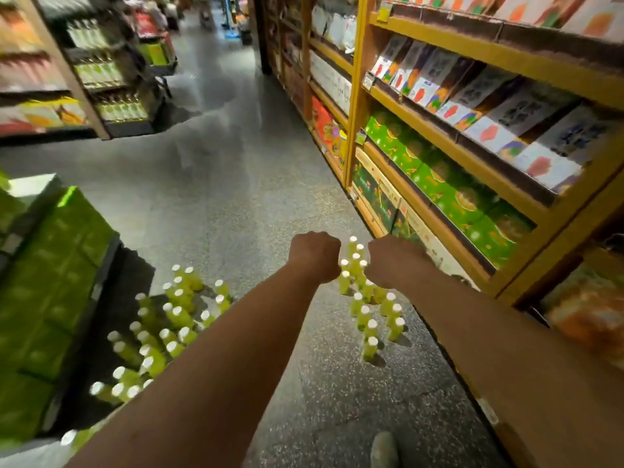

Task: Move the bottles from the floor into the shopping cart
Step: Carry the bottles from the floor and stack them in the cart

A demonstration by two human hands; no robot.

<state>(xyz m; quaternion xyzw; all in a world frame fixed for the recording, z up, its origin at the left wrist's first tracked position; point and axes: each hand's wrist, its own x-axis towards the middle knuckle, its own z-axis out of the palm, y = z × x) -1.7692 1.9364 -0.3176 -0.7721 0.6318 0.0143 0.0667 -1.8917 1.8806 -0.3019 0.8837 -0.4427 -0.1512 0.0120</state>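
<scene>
Several yellow-green bottles with white caps (pixel 369 327) stand in a cluster on the speckled floor by the right-hand shelf. A second, larger group of the same bottles (pixel 175 319) stands at the lower left in a dark area that is too blurred to make out as a cart. Both my arms stretch forward. My left hand (pixel 315 260) and my right hand (pixel 388 261) are bent down at the wrist on either side of the far end of the floor cluster. Only the backs of both hands show. Their fingers are hidden, so any grip on a bottle is hidden too.
A yellow wooden shelf unit (pixel 449 157) with green and white boxes runs along the right side. Stacked green cartons (pixel 50 285) stand at the left. The aisle floor (pixel 216 184) stretches ahead. A grey shoe tip (pixel 385 449) shows at the bottom.
</scene>
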